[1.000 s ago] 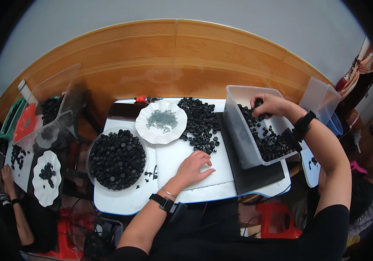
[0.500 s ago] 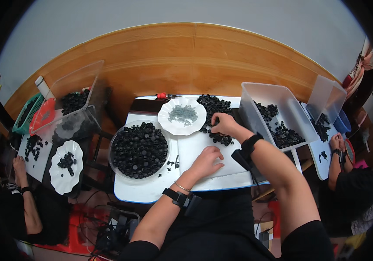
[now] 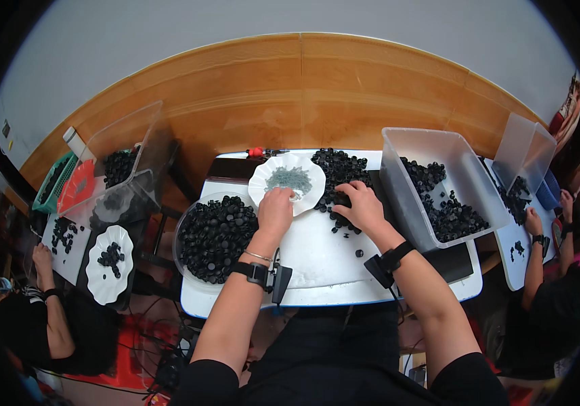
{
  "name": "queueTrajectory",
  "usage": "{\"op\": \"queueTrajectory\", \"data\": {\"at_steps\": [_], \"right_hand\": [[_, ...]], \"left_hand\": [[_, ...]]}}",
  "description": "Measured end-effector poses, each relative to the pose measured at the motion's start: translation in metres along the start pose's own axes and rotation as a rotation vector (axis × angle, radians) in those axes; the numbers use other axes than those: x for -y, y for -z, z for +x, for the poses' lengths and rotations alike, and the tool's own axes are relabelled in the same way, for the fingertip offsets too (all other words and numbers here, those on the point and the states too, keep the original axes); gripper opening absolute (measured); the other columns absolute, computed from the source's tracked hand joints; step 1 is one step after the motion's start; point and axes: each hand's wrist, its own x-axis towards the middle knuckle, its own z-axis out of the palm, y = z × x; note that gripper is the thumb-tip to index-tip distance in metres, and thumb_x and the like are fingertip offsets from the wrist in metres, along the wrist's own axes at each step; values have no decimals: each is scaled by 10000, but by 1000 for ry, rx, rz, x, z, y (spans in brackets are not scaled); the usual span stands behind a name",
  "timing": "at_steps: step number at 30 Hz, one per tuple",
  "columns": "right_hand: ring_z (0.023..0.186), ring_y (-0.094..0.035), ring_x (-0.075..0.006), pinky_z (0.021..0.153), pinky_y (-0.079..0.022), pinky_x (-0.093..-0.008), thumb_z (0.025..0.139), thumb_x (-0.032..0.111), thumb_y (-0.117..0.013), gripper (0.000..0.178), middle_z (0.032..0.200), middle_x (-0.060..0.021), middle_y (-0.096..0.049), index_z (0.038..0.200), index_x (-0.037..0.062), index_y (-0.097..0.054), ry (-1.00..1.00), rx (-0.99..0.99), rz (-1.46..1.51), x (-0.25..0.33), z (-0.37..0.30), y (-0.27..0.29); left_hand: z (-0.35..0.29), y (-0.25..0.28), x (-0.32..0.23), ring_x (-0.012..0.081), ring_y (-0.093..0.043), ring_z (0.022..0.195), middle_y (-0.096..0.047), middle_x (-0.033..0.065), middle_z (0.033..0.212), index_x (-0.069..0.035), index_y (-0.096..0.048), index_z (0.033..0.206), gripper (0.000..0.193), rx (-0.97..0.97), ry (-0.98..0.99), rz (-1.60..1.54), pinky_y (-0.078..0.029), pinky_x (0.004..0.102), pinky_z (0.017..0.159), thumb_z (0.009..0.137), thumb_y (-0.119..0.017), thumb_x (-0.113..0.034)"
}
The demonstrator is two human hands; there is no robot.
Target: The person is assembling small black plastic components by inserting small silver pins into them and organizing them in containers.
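Note:
My left hand [image 3: 276, 211] reaches to the near rim of a white scalloped plate [image 3: 259, 177]. Its fingers are curled together at the plate's edge, and what they hold, if anything, is hidden. A heap of small clear-grey pieces [image 3: 288, 178] lies on that plate. My right hand [image 3: 366, 208] is at the near edge of a pile of small black round parts [image 3: 337, 166], thumb and forefinger apart among the parts. One loose black part [image 3: 359, 253] rests on the white work surface [image 3: 310, 250] between my forearms.
A round clear tub [image 3: 180, 252] full of black caps stands left of my left hand. To the right is a translucent bin [image 3: 500, 227] with more black parts. Red-handled pliers [image 3: 256, 152] lie at the back. Co-workers sit at either side, near another scalloped plate [image 3: 103, 292].
My left hand has moved from the white surface up to the plate's near rim. My right thumb and forefinger have parted. A loose black part now lies on the white surface.

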Motion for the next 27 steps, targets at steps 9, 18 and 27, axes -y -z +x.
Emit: {"op": "queueTrajectory", "data": {"at_steps": [9, 18, 27], "right_hand": [[838, -599, -229, 732, -500, -326, 738, 144, -689, 296, 1018, -115, -568, 1010, 67, -599, 165, -131, 322, -9, -28, 40], [693, -617, -234, 654, -497, -320, 721, 76, -668, 140, 790, -122, -607, 849, 25, -644, 260, 310, 497, -6, -96, -3], [664, -611, -200, 619, -498, -280, 731, 46, -663, 168, 816, -116, -594, 894, 10, -642, 132, 15, 496, -17, -78, -14]], "left_hand": [[25, -25, 12, 324, -559, 801, -563, 127, 798, -76, -614, 744, 100, 102, -28, 76, -467, 421, 689, 735, -520, -44], [31, -27, 6, 334, -574, 765, -580, 142, 771, -69, -597, 733, 75, 144, 36, 91, -466, 437, 660, 706, -542, -26], [33, -21, 9, 333, -605, 750, -607, 163, 759, -61, -639, 715, 75, 221, 93, 160, -486, 413, 693, 663, -595, -32]]}}
